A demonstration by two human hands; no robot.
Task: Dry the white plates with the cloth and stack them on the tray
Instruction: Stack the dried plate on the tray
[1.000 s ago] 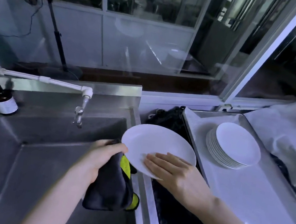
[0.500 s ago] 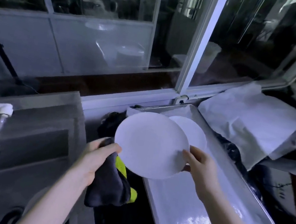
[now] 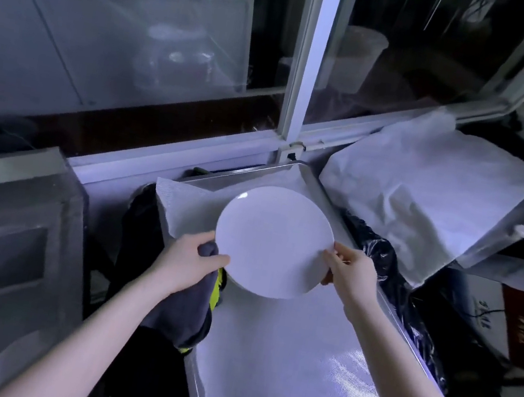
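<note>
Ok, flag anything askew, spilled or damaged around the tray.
Only the tray liner: its far left corner juts past the rim of the metal tray instead of lying inside. The white plate looks intact; no spill shows.

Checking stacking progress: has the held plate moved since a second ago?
Yes. The plate went right, from beside the tray to above it.

Light I see: dim, cool blue cast. Glare patch on tray (image 3: 294, 375) liner, small highlight on plate (image 3: 274, 241) rim. Hazy reflections across window pane (image 3: 174, 47). Edges bowed, corners soft.
</note>
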